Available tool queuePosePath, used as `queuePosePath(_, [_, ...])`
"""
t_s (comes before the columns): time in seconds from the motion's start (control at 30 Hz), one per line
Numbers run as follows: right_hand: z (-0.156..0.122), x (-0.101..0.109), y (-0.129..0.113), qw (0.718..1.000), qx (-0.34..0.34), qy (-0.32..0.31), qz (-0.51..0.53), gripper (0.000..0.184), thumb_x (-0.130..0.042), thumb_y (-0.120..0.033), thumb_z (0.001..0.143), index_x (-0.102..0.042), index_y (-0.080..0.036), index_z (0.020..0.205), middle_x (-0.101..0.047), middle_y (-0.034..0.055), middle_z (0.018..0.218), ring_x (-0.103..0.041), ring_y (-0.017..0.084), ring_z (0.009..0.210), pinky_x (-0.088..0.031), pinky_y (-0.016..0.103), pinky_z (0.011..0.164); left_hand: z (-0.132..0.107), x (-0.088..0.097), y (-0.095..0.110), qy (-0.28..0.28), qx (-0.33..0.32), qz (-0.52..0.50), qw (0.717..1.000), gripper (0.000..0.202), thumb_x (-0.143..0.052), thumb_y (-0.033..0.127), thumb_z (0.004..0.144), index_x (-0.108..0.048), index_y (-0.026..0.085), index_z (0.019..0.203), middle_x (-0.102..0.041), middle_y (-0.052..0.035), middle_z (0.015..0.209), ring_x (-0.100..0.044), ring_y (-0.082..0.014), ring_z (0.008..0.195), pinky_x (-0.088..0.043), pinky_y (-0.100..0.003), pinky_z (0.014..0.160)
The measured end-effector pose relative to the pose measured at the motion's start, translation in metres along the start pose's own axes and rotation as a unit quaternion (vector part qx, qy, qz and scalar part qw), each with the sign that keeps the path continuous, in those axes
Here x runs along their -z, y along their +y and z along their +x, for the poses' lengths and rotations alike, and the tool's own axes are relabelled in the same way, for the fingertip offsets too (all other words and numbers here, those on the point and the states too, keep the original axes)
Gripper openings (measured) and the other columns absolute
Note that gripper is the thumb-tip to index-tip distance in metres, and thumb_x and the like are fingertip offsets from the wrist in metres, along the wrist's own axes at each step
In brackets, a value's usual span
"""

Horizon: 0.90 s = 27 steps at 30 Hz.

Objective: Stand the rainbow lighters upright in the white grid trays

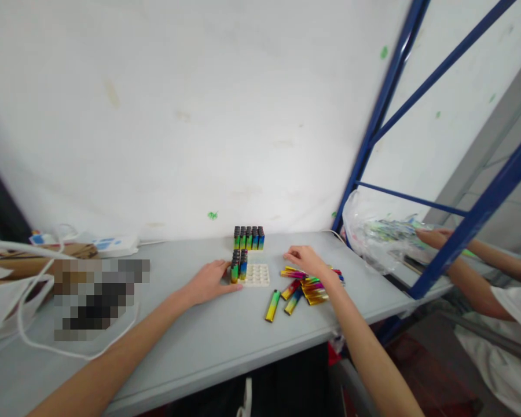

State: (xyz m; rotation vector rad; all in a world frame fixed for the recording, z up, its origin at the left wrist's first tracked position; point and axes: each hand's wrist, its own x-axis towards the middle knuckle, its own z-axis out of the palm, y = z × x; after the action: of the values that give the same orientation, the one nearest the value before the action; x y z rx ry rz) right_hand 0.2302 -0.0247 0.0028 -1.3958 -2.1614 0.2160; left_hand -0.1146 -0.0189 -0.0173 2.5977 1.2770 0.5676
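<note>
A white tray [257,275] with empty sockets lies on the grey table [208,336], with a few upright lighters [238,264] standing in its left end. My left hand [211,282] rests flat beside the tray's left edge, fingers touching it, holding nothing. My right hand [304,260] lies over a pile of loose multicoloured lighters [309,284], fingers curved down onto them; whether it grips one is hidden. A yellow-green lighter [272,306] lies apart in front. A full block of upright lighters [248,238] stands by the wall.
A blue metal rack [455,246] rises at the right. Another person's hands [434,237] reach into a clear plastic bag [375,237] beyond it. A white power strip [110,244], white cables [24,324] and cardboard [35,260] lie at the left.
</note>
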Motion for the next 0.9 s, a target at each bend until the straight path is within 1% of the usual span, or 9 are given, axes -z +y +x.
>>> queuePosePath(0.13, [-0.033, 0.042, 0.049, 0.997, -0.076, 0.004, -0.002, 0.031, -0.061, -0.044, 0.091, -0.077, -0.017, 0.091, -0.077, 0.0101, 0.091, -0.068, 0.024, 0.081, -0.049, 0.033, 0.078, 0.001, -0.002, -0.002, 0.01, 0.001, -0.008, 1.0, 0.051, -0.065, 0.07, 0.078, -0.066, 0.021, 0.092, -0.069, -0.0088, 0.095, -0.065, -0.029, 0.088, -0.049, -0.036, 0.077])
queuePosePath(0.27, [-0.062, 0.065, 0.085, 0.99, -0.131, -0.056, -0.019, 0.028, -0.069, -0.043, 0.082, -0.08, -0.019, 0.092, -0.079, 0.0114, 0.095, -0.07, 0.026, 0.084, -0.051, 0.034, 0.08, 0.002, -0.003, -0.003, 0.006, 0.006, -0.004, 1.0, 0.052, -0.064, 0.071, 0.077, -0.066, 0.021, 0.093, -0.069, -0.0083, 0.095, -0.065, -0.0293, 0.09, -0.049, -0.035, 0.079])
queuePosePath(0.37, [-0.071, 0.062, 0.093, 0.988, -0.143, -0.055, -0.014, 0.029, -0.067, -0.043, 0.081, -0.081, -0.02, 0.091, -0.078, 0.0123, 0.099, -0.071, 0.028, 0.087, -0.052, 0.036, 0.081, 0.002, -0.002, -0.001, 0.001, 0.005, 0.003, 1.0, 0.052, -0.063, 0.072, 0.078, -0.065, 0.021, 0.092, -0.069, -0.0085, 0.095, -0.065, -0.0293, 0.09, -0.049, -0.035, 0.078])
queuePosePath(0.5, [-0.068, 0.045, 0.089, 0.995, -0.102, -0.012, -0.017, 0.032, -0.059, -0.045, 0.086, -0.079, -0.021, 0.091, -0.077, 0.0134, 0.1, -0.069, 0.029, 0.092, -0.05, 0.038, 0.088, 0.001, 0.0, 0.0, -0.003, 0.002, 0.011, 1.0, 0.051, -0.062, 0.071, 0.08, -0.064, 0.021, 0.089, -0.069, -0.0094, 0.095, -0.065, -0.0299, 0.09, -0.049, -0.036, 0.078])
queuePosePath(0.57, [-0.062, 0.036, 0.084, 0.995, -0.097, 0.033, -0.01, 0.037, -0.054, -0.05, 0.089, -0.077, -0.019, 0.089, -0.076, 0.0141, 0.096, -0.068, 0.029, 0.09, -0.05, 0.04, 0.088, 0.001, -0.001, -0.001, 0.001, 0.001, 0.003, 1.0, 0.05, -0.063, 0.07, 0.08, -0.064, 0.021, 0.089, -0.069, -0.0094, 0.096, -0.065, -0.0299, 0.09, -0.049, -0.037, 0.078])
queuePosePath(0.63, [-0.054, 0.029, 0.078, 0.987, -0.123, 0.098, 0.034, 0.045, -0.048, -0.057, 0.092, -0.073, -0.019, 0.086, -0.075, 0.0135, 0.091, -0.067, 0.027, 0.083, -0.051, 0.042, 0.085, 0.0, -0.002, -0.003, 0.003, -0.002, -0.007, 1.0, 0.049, -0.064, 0.069, 0.079, -0.064, 0.021, 0.09, -0.069, -0.0091, 0.096, -0.065, -0.0294, 0.089, -0.049, -0.037, 0.078])
queuePosePath(0.7, [-0.045, 0.024, 0.069, 0.965, -0.157, 0.159, 0.136, 0.05, -0.048, -0.064, 0.09, -0.069, -0.019, 0.086, -0.074, 0.012, 0.089, -0.066, 0.024, 0.074, -0.054, 0.041, 0.079, 0.0, -0.003, -0.004, 0.005, -0.001, -0.009, 1.0, 0.049, -0.064, 0.069, 0.08, -0.064, 0.022, 0.091, -0.069, -0.0092, 0.096, -0.065, -0.0294, 0.089, -0.049, -0.037, 0.078])
queuePosePath(0.77, [-0.036, 0.021, 0.054, 0.927, -0.171, 0.194, 0.273, 0.05, -0.057, -0.068, 0.085, -0.068, -0.019, 0.092, -0.075, 0.0113, 0.092, -0.066, 0.022, 0.071, -0.056, 0.04, 0.077, -0.001, -0.003, -0.004, 0.004, 0.004, -0.006, 1.0, 0.049, -0.064, 0.069, 0.08, -0.064, 0.021, 0.091, -0.069, -0.0096, 0.097, -0.065, -0.0299, 0.09, -0.049, -0.037, 0.079])
queuePosePath(0.9, [-0.021, 0.016, 0.014, 0.828, -0.164, 0.207, 0.494, 0.049, -0.078, -0.054, 0.075, -0.068, -0.022, 0.111, -0.074, 0.0106, 0.111, -0.07, 0.02, 0.078, -0.057, 0.04, 0.086, -0.003, -0.001, -0.001, 0.001, 0.01, -0.003, 1.0, 0.049, -0.065, 0.068, 0.08, -0.065, 0.02, 0.093, -0.069, -0.01, 0.099, -0.065, -0.0306, 0.093, -0.049, -0.037, 0.08])
